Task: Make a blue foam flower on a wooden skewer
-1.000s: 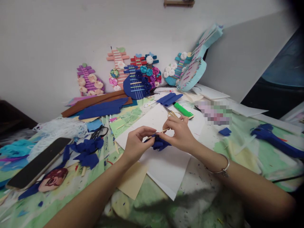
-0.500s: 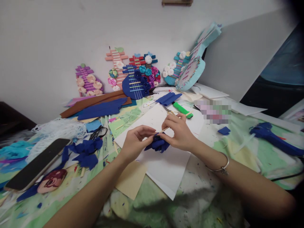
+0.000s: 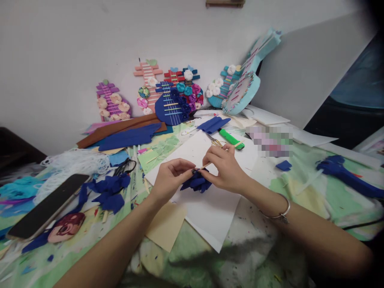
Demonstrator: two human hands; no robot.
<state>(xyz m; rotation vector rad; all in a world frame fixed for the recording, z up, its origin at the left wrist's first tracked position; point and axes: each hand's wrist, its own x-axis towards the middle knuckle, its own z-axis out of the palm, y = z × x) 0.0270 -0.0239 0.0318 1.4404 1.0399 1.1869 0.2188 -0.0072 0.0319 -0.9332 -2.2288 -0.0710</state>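
Observation:
Over the white paper [image 3: 210, 216], my left hand [image 3: 171, 181] pinches a petal edge of a dark blue crepe-paper flower [image 3: 196, 183]. My right hand [image 3: 225, 168] is closed on a thin wooden stick [image 3: 205, 166], whose near end meets the petal by my left fingertips. The stick's far end pokes out behind the right hand. Just beyond the right hand lie gold-handled scissors [image 3: 216, 142], partly covered, and a green utility knife [image 3: 230, 139]. A folded blue crepe piece [image 3: 213, 125] lies behind them.
Several decorated paper guitars [image 3: 169, 108] lean against the wall. On the left are a phone [image 3: 49, 206], white string [image 3: 73, 170] and blue crepe scraps [image 3: 109, 192]. A dark blue glue gun [image 3: 349, 174] lies on the right. Tan paper [image 3: 168, 228] sits under the white sheet.
The flower has shifted and turned slightly to the left under my fingers. Both hands keep nearly the same place, the stick still at the petal edge.

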